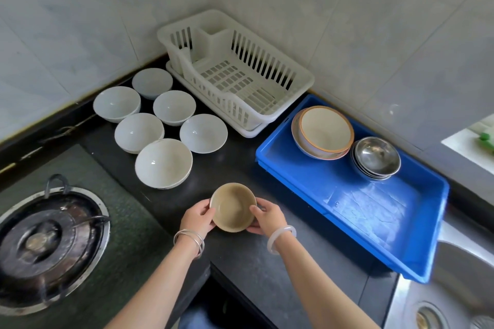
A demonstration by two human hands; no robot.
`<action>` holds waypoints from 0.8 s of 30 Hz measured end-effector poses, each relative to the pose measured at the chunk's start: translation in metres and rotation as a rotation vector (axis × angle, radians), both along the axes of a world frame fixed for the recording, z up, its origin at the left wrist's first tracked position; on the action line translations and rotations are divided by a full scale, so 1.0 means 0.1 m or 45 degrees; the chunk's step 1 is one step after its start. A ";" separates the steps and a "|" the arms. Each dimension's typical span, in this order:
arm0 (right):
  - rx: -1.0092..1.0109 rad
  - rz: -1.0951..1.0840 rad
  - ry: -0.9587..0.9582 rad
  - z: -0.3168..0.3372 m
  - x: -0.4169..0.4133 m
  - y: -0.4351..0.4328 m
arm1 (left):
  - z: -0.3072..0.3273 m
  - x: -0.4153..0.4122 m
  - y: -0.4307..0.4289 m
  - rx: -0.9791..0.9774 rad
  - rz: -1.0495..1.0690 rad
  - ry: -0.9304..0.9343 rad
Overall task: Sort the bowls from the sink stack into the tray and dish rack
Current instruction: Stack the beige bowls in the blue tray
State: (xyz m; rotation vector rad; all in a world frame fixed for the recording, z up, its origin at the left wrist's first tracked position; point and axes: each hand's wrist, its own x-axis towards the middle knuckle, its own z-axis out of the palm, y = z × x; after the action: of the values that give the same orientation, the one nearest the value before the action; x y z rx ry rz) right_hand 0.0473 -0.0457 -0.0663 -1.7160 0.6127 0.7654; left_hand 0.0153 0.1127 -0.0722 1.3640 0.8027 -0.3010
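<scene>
Tan bowl (233, 207): upright, mouth up, at the near edge of the dark worktop (242, 264), between the cluster of white bowls and the blue tray. Whether its base touches the worktop or sits just above it is hard to tell from this angle.

Left hand (199, 218) grips the bowl's left side, fingers (206, 210) curled over rim and wall. Right hand (267, 218) grips the right side the same way. Silver bangles (190, 242) on the left wrist, a pale bangle (281, 238) on the right.

Behind and left: six white bowls (163, 163) in a cluster on the worktop, all mouth up (at least two look to be stacks). Beyond them, in the wall corner, a white dish rack (240, 105).

Right: blue tray (361, 211), holding a stack of orange-rimmed bowls (324, 131) and, just beside it, a stack of steel bowls (375, 156), both at the far end.

Far left: gas burner (48, 243). Lower right: steel sink (459, 272).
</scene>
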 end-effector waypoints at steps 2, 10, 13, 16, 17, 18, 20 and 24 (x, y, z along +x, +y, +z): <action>-0.043 -0.010 -0.076 0.01 0.00 -0.04 | 0.09 0.06 -0.03 -0.006 -0.026 -0.027; 0.120 -0.385 -0.382 0.44 0.09 -0.77 | 0.67 0.56 -0.64 -0.195 -0.261 -0.235; 0.158 -0.560 -0.419 0.58 0.11 -1.18 | 0.81 0.73 -1.07 -0.277 -0.386 -0.235; 0.178 -0.760 -0.428 0.62 0.08 -1.59 | 0.86 0.88 -1.55 -0.284 -0.519 -0.229; 0.180 -0.829 -0.430 0.62 0.06 -1.73 | 0.85 0.92 -1.72 -0.278 -0.551 -0.226; 0.175 -0.893 -0.435 0.60 0.04 -1.86 | 0.85 0.94 -1.90 -0.280 -0.576 -0.221; 0.129 -1.006 -0.451 0.55 -0.02 -2.12 | 0.82 0.97 -2.25 -0.315 -0.617 -0.197; 0.008 -1.210 -0.449 0.41 -0.14 -2.53 | 0.72 0.94 -2.85 -0.416 -0.698 -0.043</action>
State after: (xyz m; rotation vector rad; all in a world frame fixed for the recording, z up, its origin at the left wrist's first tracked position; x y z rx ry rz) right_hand 0.0336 -0.2987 -0.0253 -1.2802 1.0404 -0.2008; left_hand 0.1096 -0.1718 0.0000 1.2521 0.3166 -0.7984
